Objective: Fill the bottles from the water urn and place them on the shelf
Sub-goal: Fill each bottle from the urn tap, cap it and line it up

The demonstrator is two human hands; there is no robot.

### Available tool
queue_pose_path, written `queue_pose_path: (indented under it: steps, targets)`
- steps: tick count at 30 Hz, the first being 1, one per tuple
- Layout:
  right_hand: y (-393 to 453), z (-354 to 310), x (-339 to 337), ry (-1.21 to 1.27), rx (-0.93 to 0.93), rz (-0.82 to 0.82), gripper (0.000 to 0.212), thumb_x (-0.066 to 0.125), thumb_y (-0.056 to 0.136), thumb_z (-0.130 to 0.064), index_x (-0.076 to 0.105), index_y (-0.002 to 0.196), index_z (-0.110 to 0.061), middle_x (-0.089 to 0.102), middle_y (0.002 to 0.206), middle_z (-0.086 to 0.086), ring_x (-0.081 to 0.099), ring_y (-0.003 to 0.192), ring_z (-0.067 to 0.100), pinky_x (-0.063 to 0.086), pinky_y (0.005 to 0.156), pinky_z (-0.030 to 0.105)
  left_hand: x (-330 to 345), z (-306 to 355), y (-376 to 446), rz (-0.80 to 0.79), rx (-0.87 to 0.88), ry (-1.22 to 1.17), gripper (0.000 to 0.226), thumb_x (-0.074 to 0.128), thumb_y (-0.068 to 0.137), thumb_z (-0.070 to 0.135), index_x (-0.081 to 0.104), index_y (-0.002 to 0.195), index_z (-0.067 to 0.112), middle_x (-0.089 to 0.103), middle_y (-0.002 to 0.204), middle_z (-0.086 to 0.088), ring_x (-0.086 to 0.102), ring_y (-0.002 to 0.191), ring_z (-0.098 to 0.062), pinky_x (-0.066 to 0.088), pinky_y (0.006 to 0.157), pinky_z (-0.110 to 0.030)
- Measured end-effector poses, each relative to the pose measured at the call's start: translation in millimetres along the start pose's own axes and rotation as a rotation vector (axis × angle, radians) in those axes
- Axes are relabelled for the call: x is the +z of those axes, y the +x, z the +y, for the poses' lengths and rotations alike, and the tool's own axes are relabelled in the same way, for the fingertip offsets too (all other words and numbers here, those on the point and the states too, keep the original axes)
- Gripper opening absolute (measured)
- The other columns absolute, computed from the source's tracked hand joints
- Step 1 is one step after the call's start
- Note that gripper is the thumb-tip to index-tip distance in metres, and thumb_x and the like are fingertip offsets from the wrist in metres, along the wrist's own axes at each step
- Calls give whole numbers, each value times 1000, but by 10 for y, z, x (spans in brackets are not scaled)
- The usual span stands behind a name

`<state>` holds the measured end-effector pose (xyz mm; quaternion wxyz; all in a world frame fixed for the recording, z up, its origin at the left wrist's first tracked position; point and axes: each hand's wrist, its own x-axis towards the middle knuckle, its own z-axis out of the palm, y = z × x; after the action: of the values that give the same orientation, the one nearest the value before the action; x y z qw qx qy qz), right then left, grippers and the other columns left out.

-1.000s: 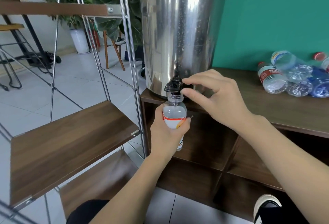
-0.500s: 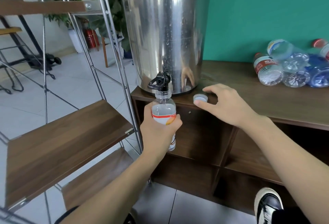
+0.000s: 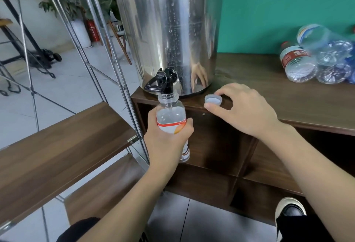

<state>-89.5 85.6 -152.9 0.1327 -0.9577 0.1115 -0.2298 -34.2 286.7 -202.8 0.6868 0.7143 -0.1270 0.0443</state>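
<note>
To the left of the left hand [image 3: 169, 138] is the shelf [image 3: 63, 141], with a wide wooden board and thin metal poles, and there is lots of open room on it for a bottle. The left hand is wrapped tight around the bottle [image 3: 171, 116] and holds it up, with its open mouth right under the black tap [image 3: 161, 83] of the water urn [image 3: 167, 30]. The bottle looks nearly full. If the tap is running, water could spill over the top and make the hand and floor wet. Just right of the bottle, the right hand [image 3: 244, 109] reaches the cap [image 3: 213, 100] on the worktop [image 3: 269, 92]; its thumb and one finger curl around the cap and touch its sides. The cap sits very near the front edge of the worktop, so a small bump could knock it off onto the floor. Well off to the right of the right hand lies a pile of empty bottles [image 3: 317, 57]. The worktop between the hand and the pile is bare, so there is room to move.
</note>
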Motion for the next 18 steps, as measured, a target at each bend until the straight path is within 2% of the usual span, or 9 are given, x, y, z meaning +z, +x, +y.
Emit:
queue_pose_path:
  steps: [7, 12, 15, 18]
  targets:
    - [-11, 34, 55, -27, 18, -3, 54, 42, 88, -79, 64, 116, -39, 61, 125, -17, 57, 116, 19, 48, 89, 38, -34, -21, 51, -6, 25, 23, 61, 92, 74, 27, 57, 123, 34, 72, 103, 16, 71, 94, -2, 58, 80, -19]
    - [-6, 20, 45, -55, 2, -6, 49, 44, 91, -75, 64, 117, -38, 60, 125, -17, 56, 115, 16, 39, 83, 32, -69, -37, 80, -22, 43, 46, 60, 92, 74, 25, 56, 122, 35, 70, 100, 24, 68, 92, 6, 50, 73, -6]
    - [-13, 30, 39, -55, 8, -8, 50, 43, 91, -75, 63, 117, -38, 60, 124, -17, 56, 115, 16, 39, 83, 31, -70, -31, 84, -45, 43, 30, 60, 92, 74, 24, 57, 121, 36, 68, 99, 30, 68, 90, 7, 50, 73, -7]
    - [-22, 24, 34, -51, 15, -15, 50, 43, 91, -75, 63, 117, -38, 60, 125, -17, 56, 116, 16, 40, 84, 32, -74, -16, 79, -54, 46, 23, 62, 93, 70, 32, 57, 121, 37, 69, 100, 29, 69, 91, 4, 52, 76, -9]
